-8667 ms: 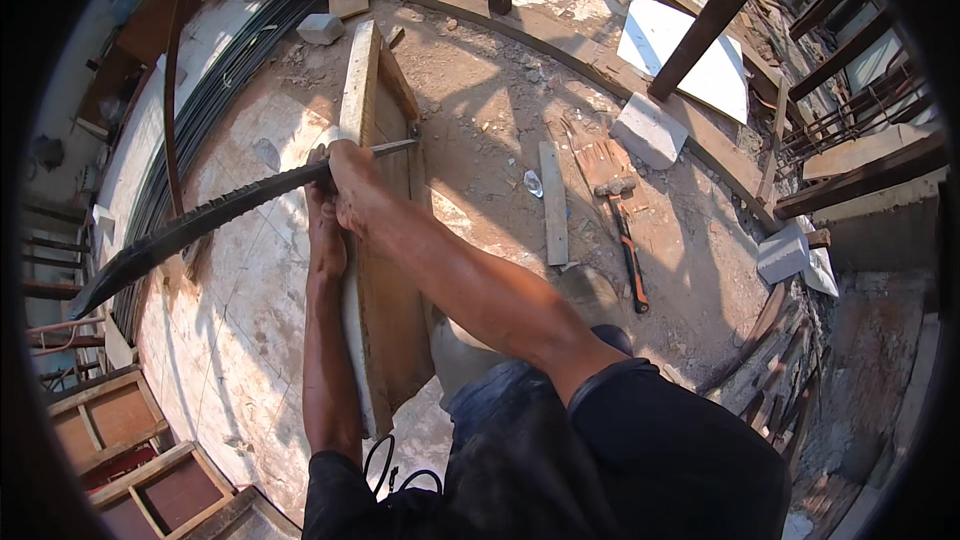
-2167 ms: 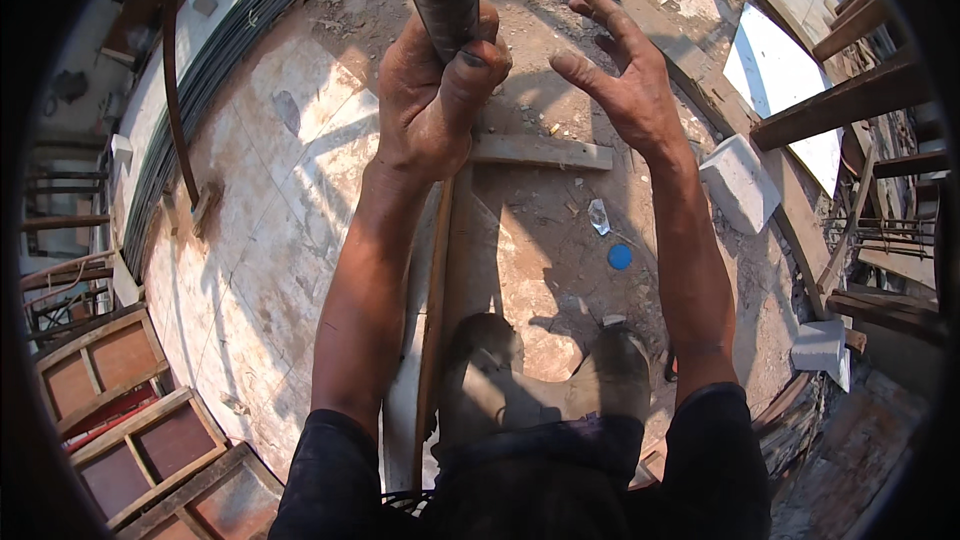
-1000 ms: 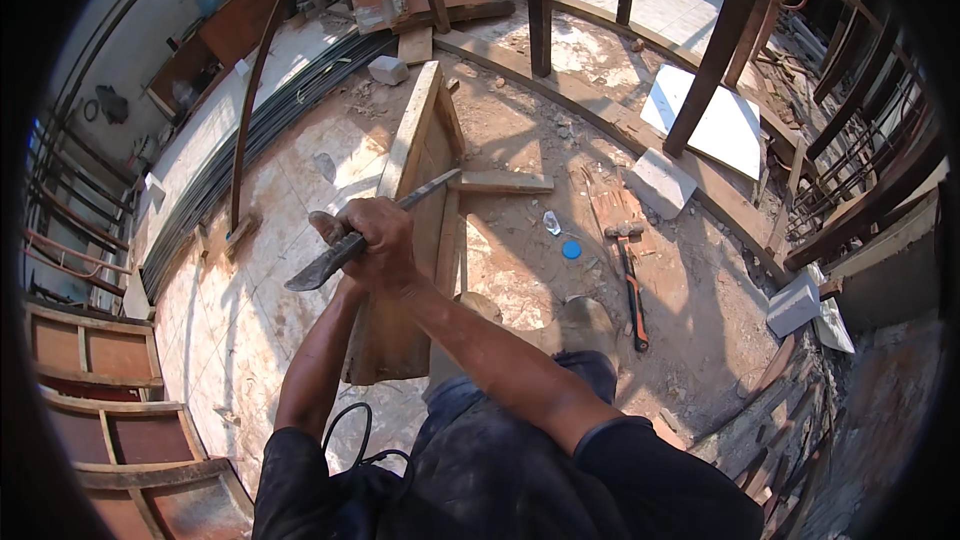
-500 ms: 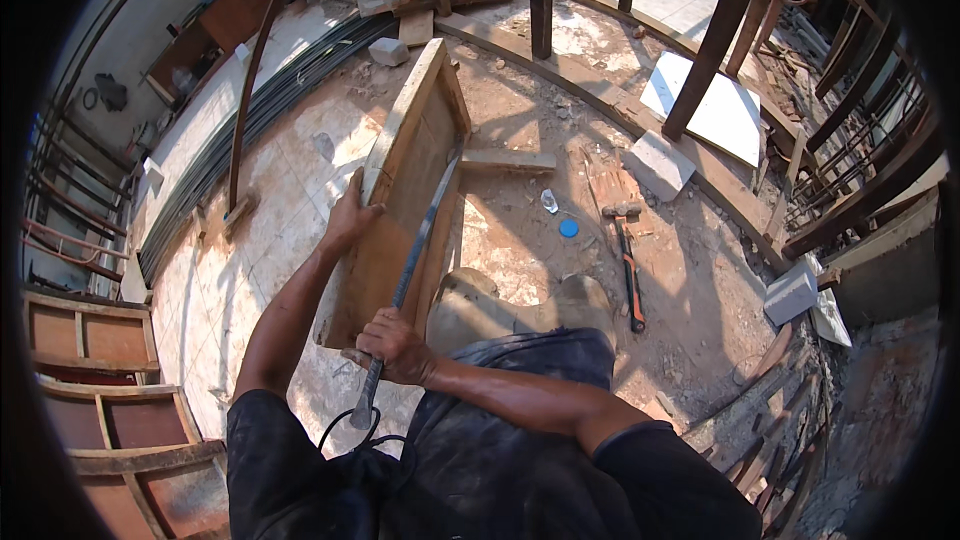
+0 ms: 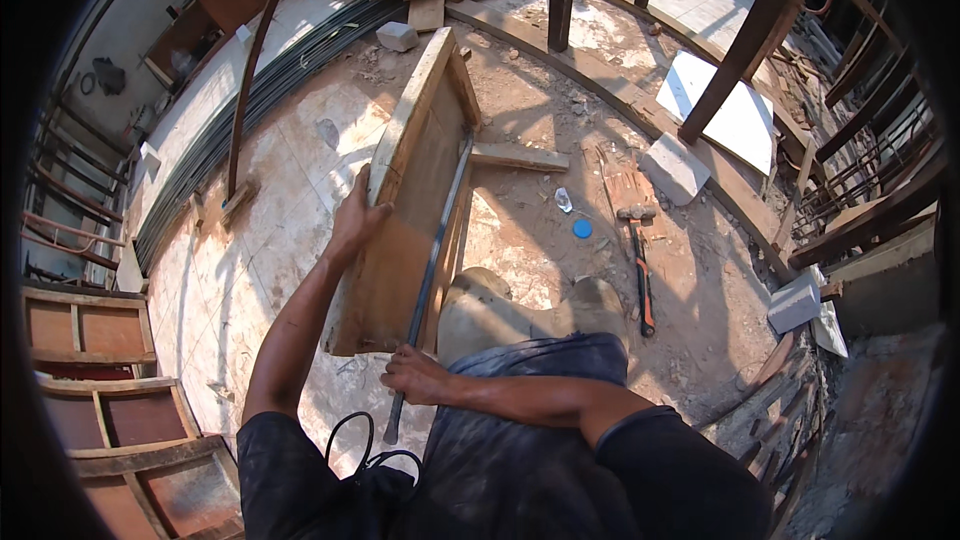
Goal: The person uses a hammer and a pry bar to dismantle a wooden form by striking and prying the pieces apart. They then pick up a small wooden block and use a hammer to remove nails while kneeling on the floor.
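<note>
A wooden formwork panel (image 5: 385, 275), plywood with a timber frame, stands tilted on its edge in front of me. My left hand (image 5: 358, 215) is closed over its left frame timber, with the thumb on the inner side. My right hand (image 5: 414, 377) is wrapped round a long metal pry bar (image 5: 428, 280) near its lower end. The bar runs up along the panel's inner side, and its far tip lies by the right frame timber near the top corner. Whether the tip is wedged in there, I cannot tell. The flared lower end sticks out below my fist.
A hammer (image 5: 638, 265) with an orange-black handle lies at right, near a blue cap (image 5: 582, 228) and a short timber (image 5: 520, 157). Concrete blocks (image 5: 673, 168) and upright posts (image 5: 562, 0) stand beyond. Long rods (image 5: 270, 80) and more panels (image 5: 110, 415) are at left.
My right hand has come lower and nearer my body, and the bar now stands steeper against the panel. My left hand keeps its place on the frame. The whole view has shifted slightly.
</note>
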`<control>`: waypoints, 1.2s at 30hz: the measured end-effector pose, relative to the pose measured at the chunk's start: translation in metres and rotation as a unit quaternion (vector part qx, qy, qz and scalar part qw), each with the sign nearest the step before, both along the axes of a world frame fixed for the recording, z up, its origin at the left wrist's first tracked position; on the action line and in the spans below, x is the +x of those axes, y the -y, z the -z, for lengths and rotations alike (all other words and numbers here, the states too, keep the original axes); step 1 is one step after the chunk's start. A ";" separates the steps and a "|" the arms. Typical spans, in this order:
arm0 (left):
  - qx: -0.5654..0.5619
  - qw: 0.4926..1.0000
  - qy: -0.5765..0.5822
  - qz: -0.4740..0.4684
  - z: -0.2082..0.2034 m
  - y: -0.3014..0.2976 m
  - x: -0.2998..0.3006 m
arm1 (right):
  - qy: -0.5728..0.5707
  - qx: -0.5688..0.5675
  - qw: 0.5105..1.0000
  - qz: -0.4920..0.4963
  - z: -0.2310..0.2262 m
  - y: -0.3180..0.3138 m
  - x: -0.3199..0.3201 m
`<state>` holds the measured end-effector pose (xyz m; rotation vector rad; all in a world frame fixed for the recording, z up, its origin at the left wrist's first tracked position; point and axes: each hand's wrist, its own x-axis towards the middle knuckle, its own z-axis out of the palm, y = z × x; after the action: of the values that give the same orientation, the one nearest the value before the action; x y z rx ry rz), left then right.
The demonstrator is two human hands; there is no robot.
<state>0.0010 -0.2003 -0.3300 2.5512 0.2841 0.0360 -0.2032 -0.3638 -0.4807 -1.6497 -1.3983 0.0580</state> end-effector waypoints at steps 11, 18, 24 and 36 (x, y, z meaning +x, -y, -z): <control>-0.040 0.999 -0.013 -0.018 -0.001 -0.022 0.001 | 0.011 0.213 0.914 0.347 -0.108 0.086 0.104; -0.007 0.994 0.008 -0.106 0.000 -0.009 -0.004 | -0.313 0.527 0.570 0.547 -0.125 0.274 0.225; -0.019 0.996 -0.027 -0.081 -0.004 -0.010 -0.001 | -0.520 0.520 0.361 0.573 0.043 0.470 0.250; -0.003 0.998 -0.050 0.029 -0.001 0.015 -0.116 | -0.619 0.457 0.344 0.539 0.086 0.454 0.180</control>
<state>-0.1155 -0.2156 -0.3287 2.5587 0.2476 -0.1139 -0.0236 -0.8175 -0.5663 -0.6564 0.9447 -0.1890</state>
